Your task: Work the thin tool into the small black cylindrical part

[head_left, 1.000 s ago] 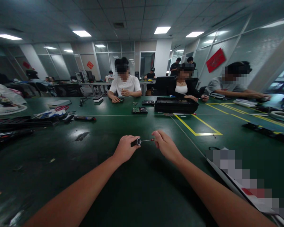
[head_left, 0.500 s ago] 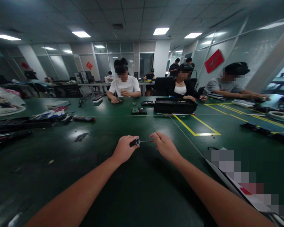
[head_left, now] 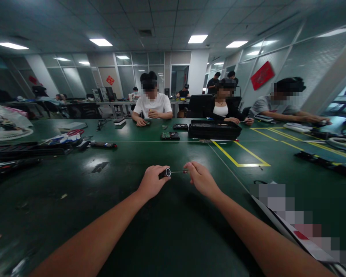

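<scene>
My left hand [head_left: 152, 180] is closed around a small black cylindrical part [head_left: 167, 172] with a pale ring at its end. Facing it, my right hand [head_left: 200, 177] grips a screwdriver [head_left: 185, 172] by its reddish, see-through handle. The thin metal shaft runs level to the left, and its tip meets the ringed end of the black part; whether it sits inside cannot be told. Both hands are just above the green tabletop [head_left: 167, 238]. My fingers hide most of the black part and some of the handle.
A long black casing [head_left: 214, 130] and a green circuit board [head_left: 170, 135] lie across the table. Red-handled scissors [head_left: 75, 132] and a dark tool [head_left: 103, 145] are at the left. A white-edged panel [head_left: 285, 223] lies at the right. Several people sit opposite.
The view has shifted very slightly. Both hands keep the same hold, with the screwdriver still against the black part.
</scene>
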The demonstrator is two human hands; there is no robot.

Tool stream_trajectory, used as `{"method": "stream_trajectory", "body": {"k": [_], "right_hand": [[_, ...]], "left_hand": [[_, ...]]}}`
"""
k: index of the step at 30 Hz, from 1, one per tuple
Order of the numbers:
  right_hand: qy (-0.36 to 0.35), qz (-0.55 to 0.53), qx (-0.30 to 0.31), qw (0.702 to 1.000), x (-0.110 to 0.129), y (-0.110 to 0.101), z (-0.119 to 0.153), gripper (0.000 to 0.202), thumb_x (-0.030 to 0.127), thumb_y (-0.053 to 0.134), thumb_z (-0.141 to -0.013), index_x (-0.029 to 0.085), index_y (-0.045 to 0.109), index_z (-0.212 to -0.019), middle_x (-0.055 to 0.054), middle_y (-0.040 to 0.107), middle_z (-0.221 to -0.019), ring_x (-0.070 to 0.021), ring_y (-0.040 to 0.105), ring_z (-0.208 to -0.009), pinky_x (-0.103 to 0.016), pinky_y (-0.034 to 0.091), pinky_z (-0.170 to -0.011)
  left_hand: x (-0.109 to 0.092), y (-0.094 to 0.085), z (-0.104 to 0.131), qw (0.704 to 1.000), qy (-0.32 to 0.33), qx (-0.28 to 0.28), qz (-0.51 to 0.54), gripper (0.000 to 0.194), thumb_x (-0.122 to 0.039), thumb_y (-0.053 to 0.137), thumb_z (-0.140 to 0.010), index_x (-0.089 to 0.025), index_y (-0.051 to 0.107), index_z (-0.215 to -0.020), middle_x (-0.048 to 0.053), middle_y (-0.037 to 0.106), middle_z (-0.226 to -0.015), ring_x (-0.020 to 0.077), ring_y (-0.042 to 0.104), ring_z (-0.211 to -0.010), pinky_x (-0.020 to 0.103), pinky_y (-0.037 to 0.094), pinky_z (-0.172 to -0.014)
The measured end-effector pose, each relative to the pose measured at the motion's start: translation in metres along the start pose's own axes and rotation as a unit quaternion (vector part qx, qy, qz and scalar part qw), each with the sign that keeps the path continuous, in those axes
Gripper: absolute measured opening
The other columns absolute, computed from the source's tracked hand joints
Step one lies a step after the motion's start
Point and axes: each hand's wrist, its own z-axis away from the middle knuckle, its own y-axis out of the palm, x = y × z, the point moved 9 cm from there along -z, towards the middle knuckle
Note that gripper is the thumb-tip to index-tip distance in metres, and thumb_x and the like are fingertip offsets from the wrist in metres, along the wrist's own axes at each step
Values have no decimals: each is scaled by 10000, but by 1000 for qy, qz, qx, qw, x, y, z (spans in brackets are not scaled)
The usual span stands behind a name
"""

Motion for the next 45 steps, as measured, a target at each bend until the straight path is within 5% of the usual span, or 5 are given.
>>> {"method": "stream_trajectory", "body": {"k": [19,25,28,36,45], "right_hand": [[-14,-142,-32,989,-1,-4,-2,191,380,635,-808,214,612,-898,-18,642,-829,-183,607,-789,-335,491,-745],[149,-366,-63,917,-35,1,-3,207,376,606,-869,202,610,-757,-5,569,-658,-143,547,-591,-339,532,-681],[183,-350,-115,911,-51,-6,-3,223,347,593,-879,214,575,-701,1,528,-624,-135,500,-538,-321,531,-610],[100,-261,-180,943,-41,-24,-3,225,451,595,-851,230,605,-812,-27,606,-742,-168,551,-626,-314,511,-573],[41,-264,-183,946,-30,-30,-4,328,494,668,-804,193,675,-931,-34,632,-801,-148,549,-671,-303,479,-644]], "left_hand": [[-3,-1,1,1000,2,-3,-8,373,-274,692,-850,-260,648,-1220,34,678,-1110,229,589,-1041,434,416,-986],[-25,-7,-1,995,71,-11,-72,365,-243,633,-897,-285,611,-1259,30,645,-1164,215,554,-1117,478,307,-1095],[-17,1,-4,996,46,23,-78,361,-271,628,-901,-283,609,-1261,37,644,-1154,223,553,-1117,496,297,-1095],[-3,4,-3,999,-9,36,-4,322,-313,623,-894,-234,623,-1206,57,637,-1130,237,579,-1054,421,424,-987],[5,-25,-12,992,-89,-41,78,427,-190,513,-928,-159,466,-1350,115,580,-1272,220,559,-1151,377,419,-1028]]}}
